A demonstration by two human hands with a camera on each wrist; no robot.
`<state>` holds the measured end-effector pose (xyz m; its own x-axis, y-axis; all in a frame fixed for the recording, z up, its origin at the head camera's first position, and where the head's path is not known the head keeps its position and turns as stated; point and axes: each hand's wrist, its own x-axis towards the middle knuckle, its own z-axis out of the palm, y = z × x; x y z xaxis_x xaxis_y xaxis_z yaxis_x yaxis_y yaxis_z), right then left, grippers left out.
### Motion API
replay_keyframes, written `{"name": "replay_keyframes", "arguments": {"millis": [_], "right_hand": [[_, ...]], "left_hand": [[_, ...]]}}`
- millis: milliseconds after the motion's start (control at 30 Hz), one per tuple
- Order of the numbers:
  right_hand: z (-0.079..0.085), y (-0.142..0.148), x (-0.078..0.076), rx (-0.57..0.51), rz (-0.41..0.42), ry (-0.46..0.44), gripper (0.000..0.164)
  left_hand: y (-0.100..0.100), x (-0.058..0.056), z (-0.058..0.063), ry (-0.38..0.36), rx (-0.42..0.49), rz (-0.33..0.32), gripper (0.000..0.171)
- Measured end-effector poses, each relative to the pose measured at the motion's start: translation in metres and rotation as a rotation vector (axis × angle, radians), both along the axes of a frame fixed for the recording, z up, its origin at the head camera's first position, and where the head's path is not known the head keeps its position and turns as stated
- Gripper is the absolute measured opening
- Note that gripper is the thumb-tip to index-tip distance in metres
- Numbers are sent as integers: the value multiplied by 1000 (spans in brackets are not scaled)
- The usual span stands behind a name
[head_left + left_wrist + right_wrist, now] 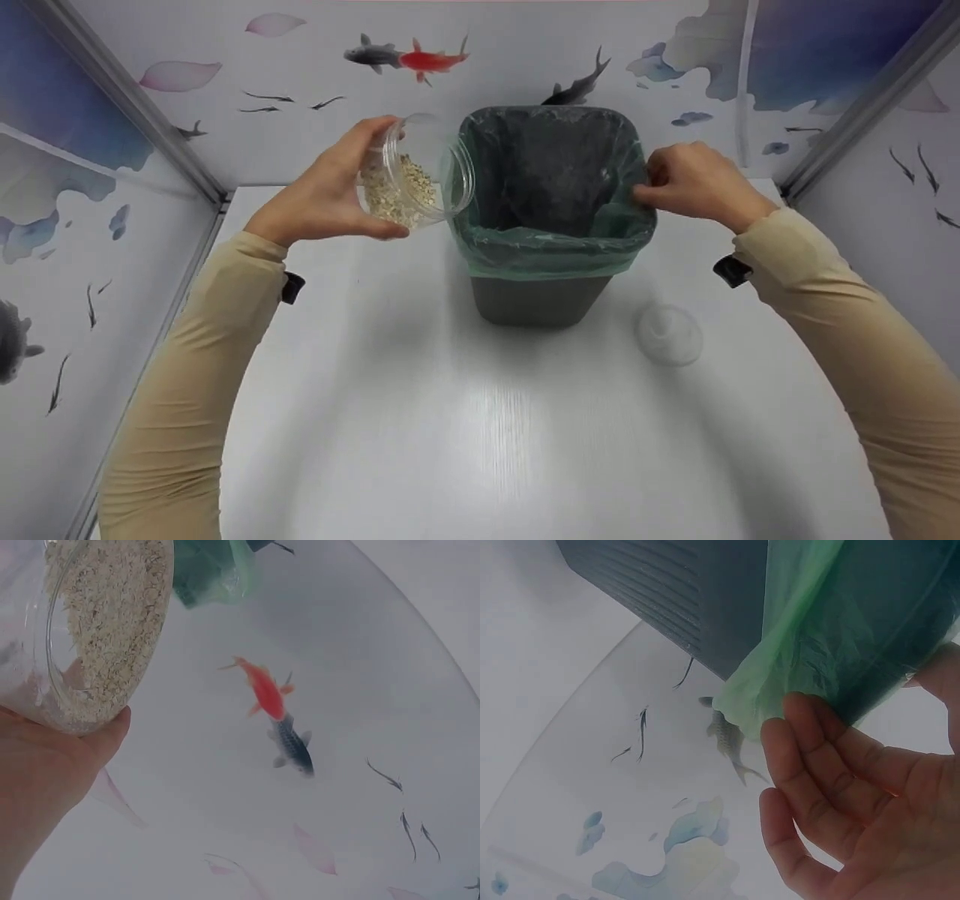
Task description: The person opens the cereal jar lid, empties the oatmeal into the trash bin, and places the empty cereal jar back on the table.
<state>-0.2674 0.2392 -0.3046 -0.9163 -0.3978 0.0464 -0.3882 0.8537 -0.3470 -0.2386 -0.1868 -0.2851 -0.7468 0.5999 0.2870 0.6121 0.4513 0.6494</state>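
My left hand (330, 191) grips a clear jar (427, 135) tilted on its side, its mouth at the left rim of the trash can. Pale, chopped flakes (120, 622) lie along the jar's lower side and bottom. The dark grey trash can (540, 304) stands upright on the table, lined with a green trash bag (551, 255) folded over its rim. At the right rim, my right hand (697, 180) pinches the bag's edge between thumb and fingers; the right wrist view shows the fingers (840, 772) curled against the green film.
A clear round lid (669, 334) lies on the white table (480, 435), to the right of the can. Behind stands a white panel (300, 60) printed with fish and petals. Similar panels close in the left and right sides.
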Motion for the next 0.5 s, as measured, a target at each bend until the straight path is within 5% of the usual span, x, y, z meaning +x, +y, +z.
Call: {"name": "replay_keyframes", "arguments": {"millis": [500], "right_hand": [[0, 2, 3, 24, -2, 31, 22]], "left_hand": [[21, -30, 35, 21, -158, 37, 108]]}}
